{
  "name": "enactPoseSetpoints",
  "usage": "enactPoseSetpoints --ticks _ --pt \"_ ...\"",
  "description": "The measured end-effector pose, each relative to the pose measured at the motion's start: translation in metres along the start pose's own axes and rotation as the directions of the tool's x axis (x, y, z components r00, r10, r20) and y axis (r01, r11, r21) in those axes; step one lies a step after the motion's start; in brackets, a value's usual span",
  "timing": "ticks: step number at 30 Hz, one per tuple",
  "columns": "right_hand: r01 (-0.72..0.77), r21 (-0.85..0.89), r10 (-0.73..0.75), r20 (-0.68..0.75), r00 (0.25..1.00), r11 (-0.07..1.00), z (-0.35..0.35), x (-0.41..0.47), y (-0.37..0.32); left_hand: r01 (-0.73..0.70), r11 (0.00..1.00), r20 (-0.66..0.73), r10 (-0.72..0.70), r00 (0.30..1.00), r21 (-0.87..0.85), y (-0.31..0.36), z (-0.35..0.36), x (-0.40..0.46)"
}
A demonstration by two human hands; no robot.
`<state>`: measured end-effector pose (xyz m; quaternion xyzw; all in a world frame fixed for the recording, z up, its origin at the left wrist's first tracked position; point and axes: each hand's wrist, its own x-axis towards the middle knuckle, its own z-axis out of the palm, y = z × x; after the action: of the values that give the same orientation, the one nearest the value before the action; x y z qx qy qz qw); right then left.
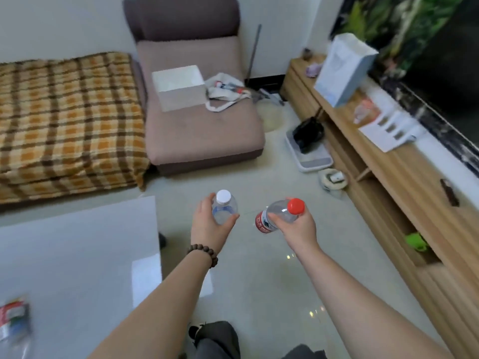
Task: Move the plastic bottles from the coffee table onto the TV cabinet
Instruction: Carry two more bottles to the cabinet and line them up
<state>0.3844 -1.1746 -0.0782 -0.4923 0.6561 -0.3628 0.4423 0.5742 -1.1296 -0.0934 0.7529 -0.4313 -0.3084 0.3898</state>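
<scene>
My left hand (208, 224) grips a clear plastic bottle with a white cap (223, 207), held upright over the floor. A second clear bottle with a red cap and red label (281, 213) is in my right hand (298, 226), tilted with its cap up and to the right. Both hands hover above the pale floor, between the white coffee table (77, 255) at lower left and the long wooden TV cabinet (404, 172) along the right side.
On the cabinet top stand a white paper bag (344, 68) and papers (388, 125). A litter tray (308, 149) and small bowl (333, 180) sit on the floor beside it. A brown sofa (197, 104) and plaid blanket (64, 120) lie ahead. A packet (14, 317) rests on the coffee table.
</scene>
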Motion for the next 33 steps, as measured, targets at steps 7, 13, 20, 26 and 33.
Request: enactPoseSetpoints --ticks 7,13,20,26,33 --pt "-0.063 0.11 0.085 -0.208 0.974 0.992 -0.175 -0.016 0.067 -0.193 0.981 0.245 0.184 0.952 0.015 0.093 0.144 -0.063" --pt "-0.112 0.181 0.18 -0.418 0.89 0.977 -0.327 -0.052 0.125 -0.369 0.929 0.421 0.34 0.841 -0.013 0.167 0.268 -0.138" --pt "-0.178 0.295 0.33 -0.617 0.714 0.939 -0.442 -0.098 0.179 -0.484 0.869 0.651 0.427 0.628 -0.103 0.224 0.384 -0.217" --pt "-0.193 0.364 0.405 -0.71 0.576 0.911 -0.505 -0.11 0.21 -0.549 0.824 0.761 0.446 0.471 -0.143 0.259 0.464 -0.253" --pt "-0.226 0.425 0.481 -0.764 0.431 0.877 -0.583 -0.078 0.243 -0.605 0.774 0.828 0.455 0.329 -0.185 0.307 0.568 -0.261"
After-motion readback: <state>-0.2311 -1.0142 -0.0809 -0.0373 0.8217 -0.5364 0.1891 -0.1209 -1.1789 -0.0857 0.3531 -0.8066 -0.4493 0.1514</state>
